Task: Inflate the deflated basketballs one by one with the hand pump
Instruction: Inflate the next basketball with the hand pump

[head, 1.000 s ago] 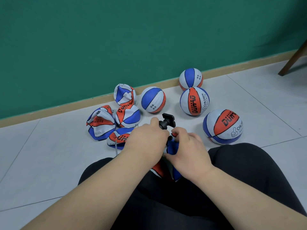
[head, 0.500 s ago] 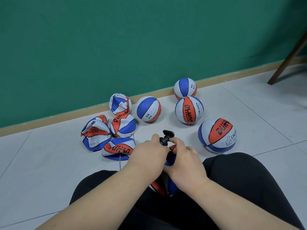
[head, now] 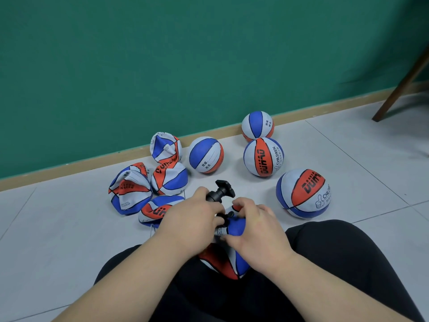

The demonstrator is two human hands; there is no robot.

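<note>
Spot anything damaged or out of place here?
Nothing odd. The four crumpled balls on the left are just deflated; four round balls lie right. Left hand grips the pump, right hand holds the lap ball.

I am seeing four flat basketballs (head: 130,191) lying bunched left of centre and four round basketballs (head: 263,156) sitting right of them, the uppermost by the wall (head: 162,66). In the lower middle the pump (head: 220,194) is standing on a limp ball (head: 222,261) resting in my lap.

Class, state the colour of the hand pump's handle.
Black: the hand pump handle shows best in the head view.
</note>
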